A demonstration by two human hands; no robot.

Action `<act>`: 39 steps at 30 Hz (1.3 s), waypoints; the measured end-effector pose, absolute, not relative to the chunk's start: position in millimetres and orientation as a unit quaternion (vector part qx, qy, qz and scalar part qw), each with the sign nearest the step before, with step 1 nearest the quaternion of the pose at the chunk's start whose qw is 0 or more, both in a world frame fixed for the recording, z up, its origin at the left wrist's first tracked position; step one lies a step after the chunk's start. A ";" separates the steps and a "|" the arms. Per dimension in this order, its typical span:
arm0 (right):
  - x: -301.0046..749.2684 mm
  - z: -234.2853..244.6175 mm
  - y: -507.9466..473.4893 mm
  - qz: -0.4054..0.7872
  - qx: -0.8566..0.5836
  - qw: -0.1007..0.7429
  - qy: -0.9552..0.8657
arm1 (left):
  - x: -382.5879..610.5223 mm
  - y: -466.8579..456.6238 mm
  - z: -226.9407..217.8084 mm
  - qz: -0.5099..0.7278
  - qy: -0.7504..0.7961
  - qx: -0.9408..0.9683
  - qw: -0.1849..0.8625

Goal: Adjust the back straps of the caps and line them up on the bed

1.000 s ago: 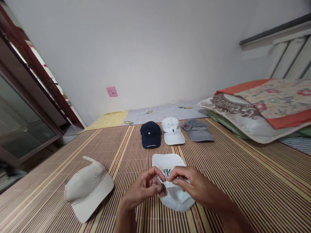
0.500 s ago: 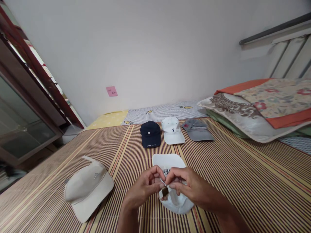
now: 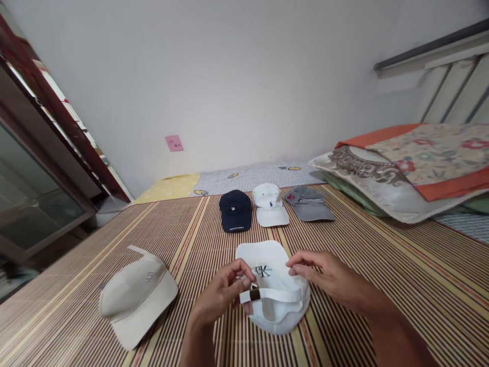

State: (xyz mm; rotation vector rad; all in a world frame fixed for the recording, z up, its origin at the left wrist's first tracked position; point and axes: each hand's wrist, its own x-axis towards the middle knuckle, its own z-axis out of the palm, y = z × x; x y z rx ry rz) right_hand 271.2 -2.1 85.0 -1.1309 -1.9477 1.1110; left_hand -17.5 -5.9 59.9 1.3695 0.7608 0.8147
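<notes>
A white cap (image 3: 267, 262) with a dark embroidered logo lies on the striped mat (image 3: 382, 285), back toward me, its strap with a dark buckle (image 3: 254, 294) stretched across the opening. My left hand (image 3: 223, 293) pinches the left end of that strap by the buckle. My right hand (image 3: 328, 278) rests on the cap's right side, fingers bent, fingertips touching the crown. A beige cap (image 3: 135, 298) lies to the left of my hands.
Three caps sit in a row farther back: navy (image 3: 236, 210), white (image 3: 269, 205), grey (image 3: 308, 204). Folded patterned bedding and pillows (image 3: 412, 171) are piled at the right. A glass-fronted wooden cabinet (image 3: 34, 173) stands at the left. The wall carries a pink note (image 3: 173, 143).
Both hands were pinched together at the buckle; now the right hand has moved off to the cap's right side, and the strap lies stretched across the back opening.
</notes>
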 end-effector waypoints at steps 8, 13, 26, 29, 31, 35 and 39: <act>281.5 79.3 -1.9 0.448 -0.439 0.252 -0.737 | -27.0 -5.2 57.8 0.394 0.292 0.589 0.642; 275.5 71.1 2.4 0.457 -0.421 0.246 -0.744 | -32.0 -6.5 63.3 0.369 0.292 0.581 0.665; 280.1 68.1 6.3 0.447 -0.420 0.266 -0.744 | -41.6 -4.7 63.0 0.373 0.358 0.600 0.610; 280.9 66.7 7.8 0.448 -0.419 0.266 -0.744 | -40.6 -3.9 61.7 0.374 0.357 0.604 0.607; 281.6 66.6 8.2 0.447 -0.420 0.266 -0.744 | -39.6 -3.4 60.6 0.376 0.357 0.600 0.610; 281.1 69.6 6.6 0.442 -0.420 0.264 -0.747 | -36.9 -2.1 58.9 0.377 0.357 0.594 0.614; 272.9 76.2 0.8 0.450 -0.418 0.266 -0.743 | -33.1 -1.7 58.0 0.377 0.350 0.593 0.620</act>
